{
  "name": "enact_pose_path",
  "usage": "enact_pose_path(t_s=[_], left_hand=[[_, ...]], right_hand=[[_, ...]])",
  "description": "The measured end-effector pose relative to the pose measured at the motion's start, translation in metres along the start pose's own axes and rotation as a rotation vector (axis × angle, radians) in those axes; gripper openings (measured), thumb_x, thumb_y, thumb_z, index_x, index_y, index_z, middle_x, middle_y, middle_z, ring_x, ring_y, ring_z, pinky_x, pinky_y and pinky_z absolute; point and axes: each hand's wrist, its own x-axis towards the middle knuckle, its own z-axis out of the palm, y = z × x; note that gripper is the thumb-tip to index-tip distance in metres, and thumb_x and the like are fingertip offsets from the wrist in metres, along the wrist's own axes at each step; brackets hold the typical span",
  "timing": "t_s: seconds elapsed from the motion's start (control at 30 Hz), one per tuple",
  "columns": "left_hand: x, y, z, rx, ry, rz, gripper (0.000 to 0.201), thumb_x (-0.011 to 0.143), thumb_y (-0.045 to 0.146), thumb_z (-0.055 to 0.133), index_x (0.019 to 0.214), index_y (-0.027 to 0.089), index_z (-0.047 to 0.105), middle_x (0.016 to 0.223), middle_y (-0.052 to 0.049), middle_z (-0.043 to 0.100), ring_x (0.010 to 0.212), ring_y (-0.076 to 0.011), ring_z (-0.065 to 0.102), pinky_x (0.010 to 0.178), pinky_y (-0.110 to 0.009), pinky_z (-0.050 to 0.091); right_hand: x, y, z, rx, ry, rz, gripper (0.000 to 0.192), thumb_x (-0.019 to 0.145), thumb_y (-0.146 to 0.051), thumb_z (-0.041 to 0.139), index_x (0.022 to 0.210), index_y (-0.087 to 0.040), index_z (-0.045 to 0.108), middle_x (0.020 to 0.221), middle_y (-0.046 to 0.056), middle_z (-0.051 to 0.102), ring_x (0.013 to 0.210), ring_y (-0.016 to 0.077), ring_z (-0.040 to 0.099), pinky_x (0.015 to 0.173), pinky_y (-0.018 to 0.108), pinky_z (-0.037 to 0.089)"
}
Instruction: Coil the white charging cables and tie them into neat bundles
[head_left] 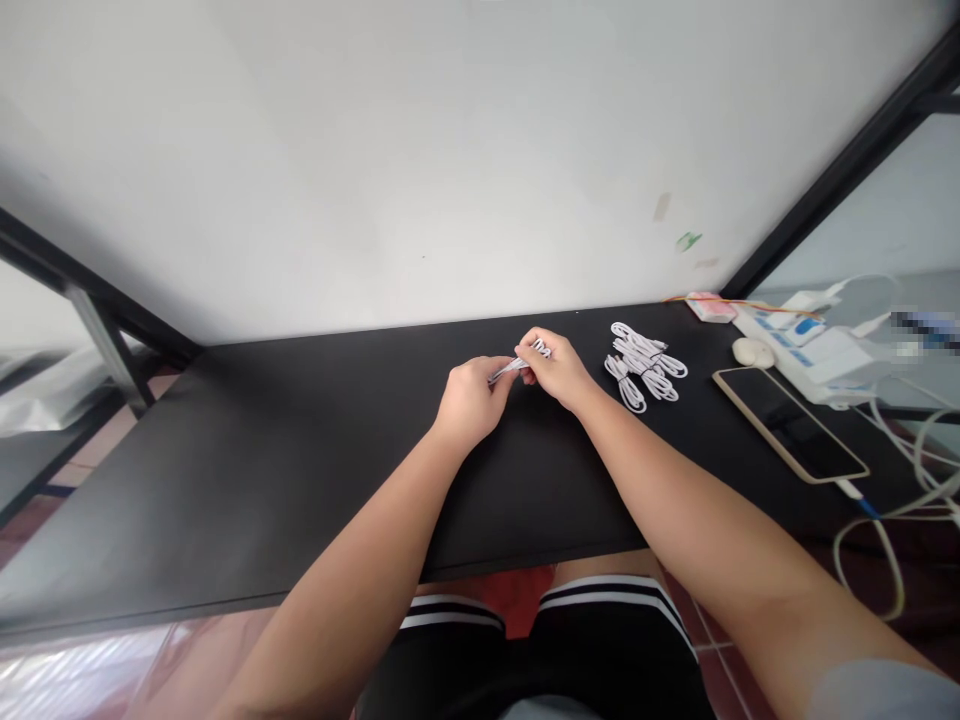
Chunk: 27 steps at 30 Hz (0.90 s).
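Observation:
Both my hands meet over the far middle of the black table point(247, 470). My left hand point(471, 400) and my right hand point(556, 368) each pinch one end of a folded white cable point(519, 363), held just above the tabletop. Most of that cable is hidden by my fingers. A pile of several coiled white cables point(643, 366) lies on the table a little to the right of my right hand.
A phone point(789, 422) lies face up at the right, with a charging cable running off the table edge. Behind it sit a white power strip point(814, 350), a small white mouse-like object point(752, 351) and a pink item point(711, 307). A white wall backs the table.

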Motion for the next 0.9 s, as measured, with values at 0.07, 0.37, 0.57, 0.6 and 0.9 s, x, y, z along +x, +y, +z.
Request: enact_pose_path(t_s=[0.07, 0.37, 0.57, 0.6, 0.9], left_hand=[[0.001, -0.002, 0.000, -0.019, 0.025, -0.034, 0.023, 0.093, 0.032, 0.058, 0.103, 0.023, 0.077, 0.092, -0.005, 0.074, 0.079, -0.0171, 0.064, 0.076, -0.027, 0.048], [0.004, -0.010, -0.001, -0.243, -0.102, -0.210, 0.037, 0.092, 0.048, 0.056, 0.107, 0.021, 0.077, 0.077, -0.003, 0.071, 0.064, -0.0146, 0.057, 0.061, -0.026, 0.043], [0.004, -0.012, 0.000, -0.328, -0.064, -0.289, 0.037, 0.086, 0.051, 0.062, 0.097, 0.019, 0.075, 0.074, -0.002, 0.068, 0.062, -0.0133, 0.056, 0.059, -0.025, 0.043], [0.004, -0.013, 0.000, -0.340, -0.063, -0.290, 0.036, 0.086, 0.051, 0.063, 0.096, 0.019, 0.074, 0.074, -0.002, 0.068, 0.062, -0.0130, 0.056, 0.059, -0.025, 0.044], [0.005, -0.018, 0.006, -0.458, -0.026, -0.333, 0.032, 0.086, 0.045, 0.063, 0.100, 0.017, 0.072, 0.083, -0.005, 0.071, 0.067, -0.0144, 0.064, 0.062, -0.026, 0.051]], right_hand=[[0.000, -0.001, -0.002, -0.025, -0.035, -0.014, 0.020, 0.085, -0.039, 0.063, 0.079, -0.020, 0.059, 0.062, -0.002, 0.062, 0.053, 0.0115, 0.057, 0.052, 0.023, 0.045], [0.000, 0.000, -0.004, -0.122, 0.012, -0.045, 0.021, 0.083, -0.040, 0.064, 0.083, -0.020, 0.061, 0.065, -0.001, 0.062, 0.057, 0.0136, 0.059, 0.057, 0.025, 0.046], [-0.002, -0.004, -0.005, -0.195, -0.008, -0.083, 0.019, 0.085, -0.038, 0.063, 0.084, -0.019, 0.064, 0.067, 0.000, 0.063, 0.060, 0.0140, 0.060, 0.058, 0.025, 0.046], [-0.003, -0.005, -0.005, -0.200, -0.014, -0.080, 0.018, 0.085, -0.037, 0.063, 0.085, -0.019, 0.064, 0.068, 0.000, 0.064, 0.060, 0.0141, 0.061, 0.059, 0.025, 0.046], [0.000, 0.000, -0.002, -0.103, -0.069, 0.063, 0.021, 0.086, -0.039, 0.060, 0.084, -0.018, 0.065, 0.067, 0.000, 0.065, 0.050, 0.0110, 0.057, 0.048, 0.023, 0.047]])
